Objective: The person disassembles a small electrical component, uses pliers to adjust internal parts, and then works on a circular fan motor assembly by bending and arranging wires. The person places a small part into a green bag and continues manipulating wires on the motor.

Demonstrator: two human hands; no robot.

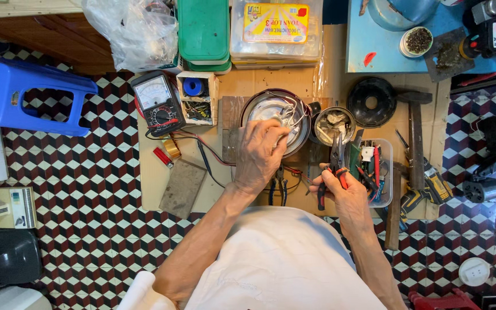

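1. Your right hand (344, 192), nearest you at five o'clock of the work: grip closed round the red and black handles of a pair of pliers (334, 166), nose pointing away toward twelve o'clock, held clear of the board so the tool is ready beside the work.

2. Your left hand (259, 155), at centre: palm down, fingers curled over the near rim of a round metal appliance base (274, 120). Fingertips meet a bunch of pale wires (291, 115) on its face; whether they pinch the wires or only press them, you cannot tell. The hand seems to steady the base.

3. Second pliers (278, 192), dark-handled, lying flat between your two hands.

4. Clear plastic tool tray (387, 172), at three o'clock, hand tools standing in it within reach of the right hand.

5. Small round tin (334, 123), touching the base at its three o'clock side, holding odd parts.

6. Hammer (414, 138), beyond the tray at two o'clock.

7. Analogue multimeter (157, 103), at ten o'clock, leads trailing toward the base.

8. Cardboard sheet (248, 83) on the tiled floor, carrying all the above.
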